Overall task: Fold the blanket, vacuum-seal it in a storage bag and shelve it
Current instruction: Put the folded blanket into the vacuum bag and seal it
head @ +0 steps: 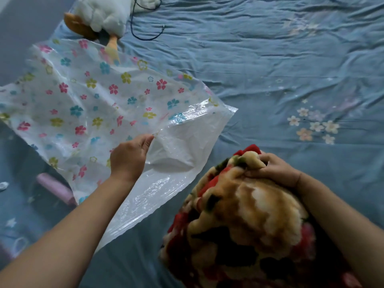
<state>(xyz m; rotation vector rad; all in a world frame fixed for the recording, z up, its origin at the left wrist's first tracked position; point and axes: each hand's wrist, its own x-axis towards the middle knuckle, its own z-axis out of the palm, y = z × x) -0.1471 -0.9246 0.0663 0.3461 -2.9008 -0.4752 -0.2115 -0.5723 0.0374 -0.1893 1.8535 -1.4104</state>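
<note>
A clear plastic storage bag (83, 104) printed with coloured flowers lies spread across the left half of the bed. Its mouth faces right. My left hand (129, 156) pinches the upper edge of that mouth and lifts it, so the bag gapes open. A folded plush blanket (245, 221), red, cream and dark in a flower pattern, sits bundled at the lower right, just outside the bag's mouth. My right hand (274, 170) grips the blanket's top fold with curled fingers.
The blue bedsheet (270, 59) with small flower prints covers the bed. A white plush duck (99, 15) and a black cord (145, 32) lie at the top left. A pink cylinder (55, 188) lies at the bag's lower left edge.
</note>
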